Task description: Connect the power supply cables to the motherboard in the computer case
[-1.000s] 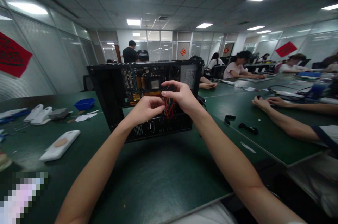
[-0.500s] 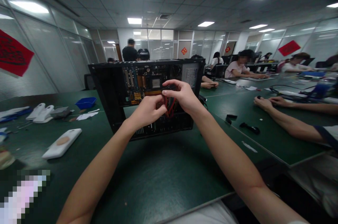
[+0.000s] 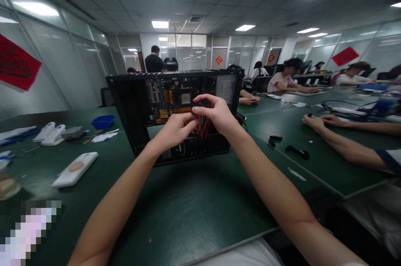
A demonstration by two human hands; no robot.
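A black open computer case (image 3: 127,109) stands on edge in front of me, its inside facing me. The motherboard (image 3: 175,86) shows in its upper part, with a grey square (image 3: 186,99) near the middle. Red, black and yellow cables (image 3: 204,128) hang bunched below the board. My left hand (image 3: 178,129) is closed at the bunch, its thumb and fingers against the cables. My right hand (image 3: 219,116) arches over the cables from the right, fingers curled toward the board's lower edge. What lies between its fingers is hidden.
On the green table (image 3: 175,211) lie a white box-like object (image 3: 77,170), a blue tray (image 3: 102,121), paper scraps (image 3: 104,137) and black parts (image 3: 297,152). Another person's hands (image 3: 315,123) are at the right. More people sit farther back.
My left fingers have shifted slightly at the cables, and the bunch has moved a little to the right. My right hand keeps almost the same pose; the case stays in place.
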